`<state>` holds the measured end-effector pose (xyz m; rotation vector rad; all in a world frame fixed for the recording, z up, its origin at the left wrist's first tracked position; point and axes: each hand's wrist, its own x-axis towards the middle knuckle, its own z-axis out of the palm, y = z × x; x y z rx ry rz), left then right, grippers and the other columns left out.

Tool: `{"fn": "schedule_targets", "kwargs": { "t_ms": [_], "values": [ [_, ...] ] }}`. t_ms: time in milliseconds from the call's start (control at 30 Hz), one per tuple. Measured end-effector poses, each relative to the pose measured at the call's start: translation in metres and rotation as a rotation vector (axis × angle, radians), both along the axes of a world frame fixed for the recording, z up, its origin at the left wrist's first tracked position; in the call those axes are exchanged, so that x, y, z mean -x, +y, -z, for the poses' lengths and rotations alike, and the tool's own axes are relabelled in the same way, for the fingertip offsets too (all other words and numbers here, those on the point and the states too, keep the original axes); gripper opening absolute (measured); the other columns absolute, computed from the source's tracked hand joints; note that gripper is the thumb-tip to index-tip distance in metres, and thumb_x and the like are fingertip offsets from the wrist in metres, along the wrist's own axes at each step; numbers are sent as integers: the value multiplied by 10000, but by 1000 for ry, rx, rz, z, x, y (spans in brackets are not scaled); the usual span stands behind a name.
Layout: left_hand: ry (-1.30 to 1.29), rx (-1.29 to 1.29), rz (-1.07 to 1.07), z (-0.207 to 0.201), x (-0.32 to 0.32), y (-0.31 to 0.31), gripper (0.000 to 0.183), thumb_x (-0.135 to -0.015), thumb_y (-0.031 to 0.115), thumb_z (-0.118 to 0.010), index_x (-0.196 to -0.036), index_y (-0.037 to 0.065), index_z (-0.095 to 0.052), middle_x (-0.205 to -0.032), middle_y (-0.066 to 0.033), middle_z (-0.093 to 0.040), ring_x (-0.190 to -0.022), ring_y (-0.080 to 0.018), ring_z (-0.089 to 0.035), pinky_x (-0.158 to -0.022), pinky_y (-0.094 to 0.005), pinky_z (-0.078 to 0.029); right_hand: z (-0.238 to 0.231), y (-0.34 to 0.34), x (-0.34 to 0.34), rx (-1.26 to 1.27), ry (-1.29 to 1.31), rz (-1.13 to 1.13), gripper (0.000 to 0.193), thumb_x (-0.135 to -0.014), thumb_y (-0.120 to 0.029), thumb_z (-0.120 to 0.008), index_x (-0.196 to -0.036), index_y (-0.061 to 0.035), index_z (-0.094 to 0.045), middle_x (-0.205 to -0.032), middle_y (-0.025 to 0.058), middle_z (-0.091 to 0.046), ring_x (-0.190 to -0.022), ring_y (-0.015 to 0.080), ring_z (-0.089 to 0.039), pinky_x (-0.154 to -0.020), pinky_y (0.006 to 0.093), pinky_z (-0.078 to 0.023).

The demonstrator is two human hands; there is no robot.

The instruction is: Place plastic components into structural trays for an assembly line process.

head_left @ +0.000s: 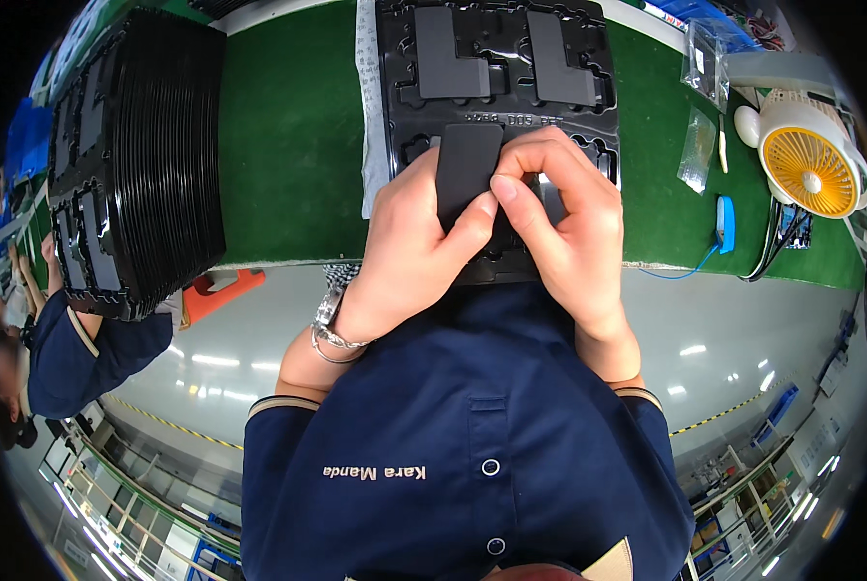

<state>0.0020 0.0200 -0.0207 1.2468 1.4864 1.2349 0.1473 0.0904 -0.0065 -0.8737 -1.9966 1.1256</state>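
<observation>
- Dark flat piece [469, 160]: up over black tray [409, 121].
- Left hand [409, 228]: thumb and fingers clamped on it.
- Right hand [579, 218]: thumb and forefinger tips together at its right edge; can't tell if pinching.
- Green table [288, 126] beneath tray.

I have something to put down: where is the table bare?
Widest: the green table between the tray stack and the white paper. Narrower: between the middle tray and the clear bags. Crowded: the right end, with fan, cables and blue band, and the middle tray, under the left hand and right hand.
</observation>
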Motion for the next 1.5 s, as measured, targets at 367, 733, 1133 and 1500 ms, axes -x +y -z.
{"fn": "schedule_targets", "kwargs": {
  "t_ms": [367, 733, 1133, 1500],
  "values": [
    [-209, 78, -7, 0, -4, -4, 178, -865, 81, -610, -1015, -8, -573, -828, -81, -593, -731, -177, -574, -676, -319, -475, 11, -5, -2, 446, 241, -21, 122, -928, -105, -629, -943, 15, -615, -824, 21, -621, -752, 95, -582, -704, 244, -483],
    [-198, 101, 4, -4, -6, -5, 187, -878, 82, -610, -1031, -16, -566, -857, -56, -598, -776, -152, -575, -706, -316, -482, 13, -1, -8, 346, 185, -62, 121, -923, -98, -632, -908, 20, -608, -816, 29, -616, -746, 99, -582, -705, 248, -484],
    [-1841, 605, 622, 7, -7, 3, 370, -1031, 374, -318, -811, 89, -403, -463, 22, -381, -325, -36, -310, -324, -181, -196, 13, 16, -11, 298, 182, -35, 144, -872, -102, -663, -819, 25, -620, -798, 56, -551, -737, 154, -523, -679, 299, -433],
    [139, 44, 170, 0, -2, -9, 274, -1005, 211, -447, -1105, 7, -601, -963, -115, -669, -910, -216, -640, -794, -302, -481, -4, 23, -33, 312, 90, 20, 218, -894, -80, -614, -1094, -6, -661, -912, 67, -669, -839, 118, -602, -763, 255, -481]
  ]
}}
